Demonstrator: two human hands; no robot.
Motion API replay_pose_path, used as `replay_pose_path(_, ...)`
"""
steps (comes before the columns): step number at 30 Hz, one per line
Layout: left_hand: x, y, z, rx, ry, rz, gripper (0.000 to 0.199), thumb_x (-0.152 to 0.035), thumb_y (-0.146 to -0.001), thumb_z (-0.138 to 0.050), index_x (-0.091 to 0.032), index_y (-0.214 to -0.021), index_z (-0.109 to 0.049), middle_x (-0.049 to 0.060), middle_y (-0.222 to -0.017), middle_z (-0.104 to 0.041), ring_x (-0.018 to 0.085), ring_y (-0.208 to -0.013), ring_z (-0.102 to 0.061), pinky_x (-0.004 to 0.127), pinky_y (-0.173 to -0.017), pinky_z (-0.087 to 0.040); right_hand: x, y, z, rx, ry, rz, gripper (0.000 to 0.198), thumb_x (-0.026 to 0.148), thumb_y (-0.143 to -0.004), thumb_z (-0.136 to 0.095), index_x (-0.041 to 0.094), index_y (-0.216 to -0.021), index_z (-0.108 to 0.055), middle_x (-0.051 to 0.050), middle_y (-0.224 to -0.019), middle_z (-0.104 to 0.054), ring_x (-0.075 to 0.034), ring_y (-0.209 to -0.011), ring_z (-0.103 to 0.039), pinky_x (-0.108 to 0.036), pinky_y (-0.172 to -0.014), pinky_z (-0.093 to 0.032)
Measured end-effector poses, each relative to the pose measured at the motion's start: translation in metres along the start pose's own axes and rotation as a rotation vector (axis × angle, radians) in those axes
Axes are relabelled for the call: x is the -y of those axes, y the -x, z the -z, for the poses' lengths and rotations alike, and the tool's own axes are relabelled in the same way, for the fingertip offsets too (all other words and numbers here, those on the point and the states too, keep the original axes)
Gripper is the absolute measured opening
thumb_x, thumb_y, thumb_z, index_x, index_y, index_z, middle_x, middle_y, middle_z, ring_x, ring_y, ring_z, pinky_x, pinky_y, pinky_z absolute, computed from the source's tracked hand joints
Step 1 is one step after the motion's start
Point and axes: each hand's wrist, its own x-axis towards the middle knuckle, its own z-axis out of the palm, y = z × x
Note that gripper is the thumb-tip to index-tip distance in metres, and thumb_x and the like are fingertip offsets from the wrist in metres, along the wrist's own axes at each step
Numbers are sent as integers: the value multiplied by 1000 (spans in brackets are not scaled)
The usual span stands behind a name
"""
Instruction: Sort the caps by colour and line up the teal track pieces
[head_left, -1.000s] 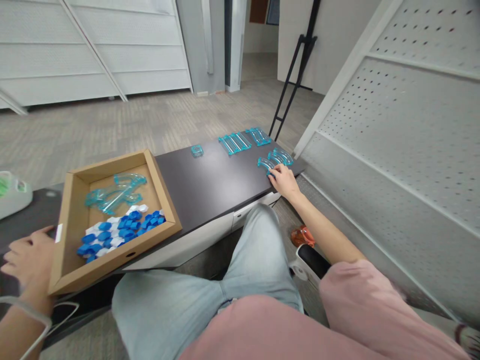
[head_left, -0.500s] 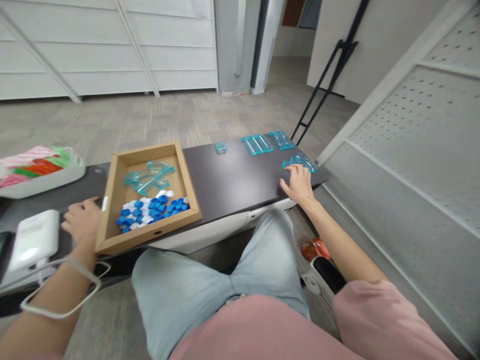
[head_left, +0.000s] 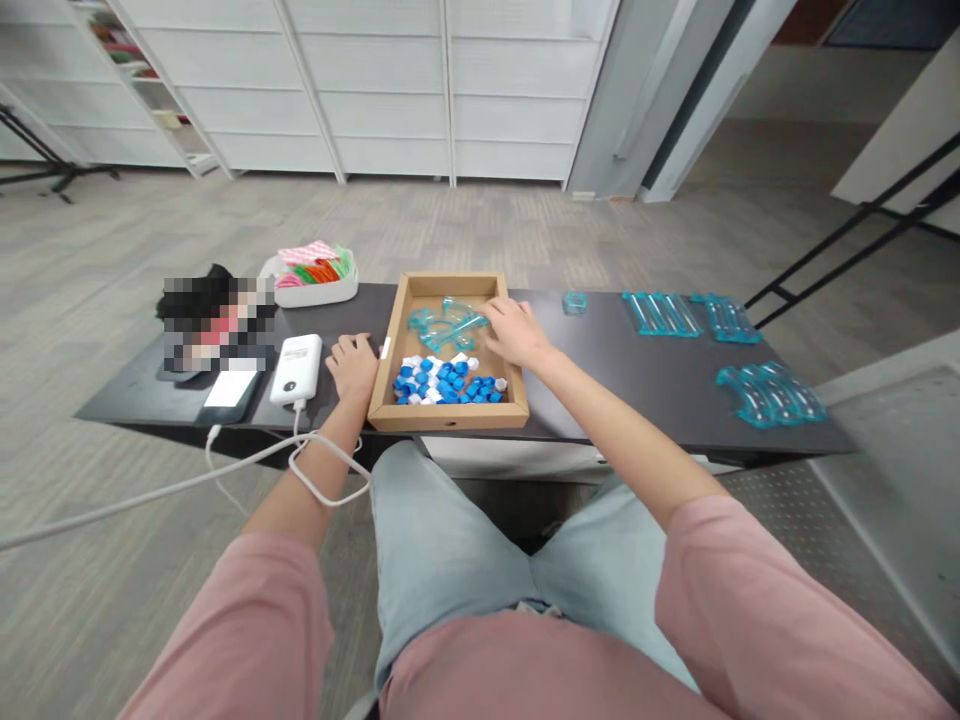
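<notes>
Head cam, only view here: the hands are apart. Right hand [head_left: 516,332] is over the box [head_left: 487,413] at its 2 o'clock, fingers curled at the tubes [head_left: 444,335]; can't tell if it's really pinching one. Left hand [head_left: 352,368] sits loosely bent on the desk [head_left: 585,370], just beside the 9 o'clock wall, gripping nothing I can see.

Risks, imo: the tubes overlap, so lifting one could drag its neighbours. Slick plastic might slip too. That cable [head_left: 150,497] crosses the left forearm, so a quick pull could yank the power bank [head_left: 296,370] at 9 o'clock. The curved tubes [head_left: 771,393] just past 3 o'clock lie near the desk's end, so a bump might knock them off.

Materials: plain brown cardboard box, clear shiny teal tubes, chunky faceted blue and white bits [head_left: 450,380] heaped at 6 o'clock inside. Straight tubes [head_left: 660,314] line up just before 3. Desk is dark, smooth, a bit glossy.
</notes>
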Motion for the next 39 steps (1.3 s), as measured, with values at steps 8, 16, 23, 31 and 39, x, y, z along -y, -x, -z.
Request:
replay_pose_path(8, -7, 4, 2, -18, 13, 0, 53, -27, -117, -50, -14, -163, -73, 33, -165, -65, 49, -152, -63, 59, -123, -47, -14, -68, -33, 172, -116, -17, 38, 33, -120, -62, 18, -152, -78, -21, -152, -82, -39, -142, -76, -54, -122, -57)
replay_pose_path(16, -9, 6, 6, -1, 42, 8, 52, -31, -118, -55, -17, -165, -72, 32, -169, -63, 49, -156, -60, 60, -127, -46, -28, -46, -20, -54, -595, 10, 49, 57, -118, -66, 26, -152, -83, -9, -134, -88, -28, -105, -81, -43, -100, -66)
replay_pose_path(23, -9, 5, 8, -9, 4, 1, 51, -28, -117, -49, -17, -161, -73, 31, -164, -66, 48, -151, -61, 56, -120, -46, -43, -1, 12, -135, -317, 25, 36, 41, -114, -74, 27, -140, -93, -13, -129, -85, -35, -126, -76, -53, -119, -61)
replay_pose_path(31, -2, 3, 7, 65, -4, -10, 59, -25, -124, -34, -6, -171, -64, 37, -174, -54, 49, -156, -53, 56, -120, -41, -82, 80, 37, -157, -220, -131, 36, 37, -115, -70, 27, -143, -90, -13, -135, -78, -34, -128, -77, -50, -117, -62)
replay_pose_path(39, 2, -3, -3, 14, 19, 30, 58, -23, -123, -30, -10, -165, -68, 35, -170, -56, 48, -152, -52, 56, -117, -40, -98, 125, 39, -99, -353, -102, 38, 42, -116, -69, 26, -144, -90, -11, -129, -79, -29, -118, -76, -47, -116, -62)
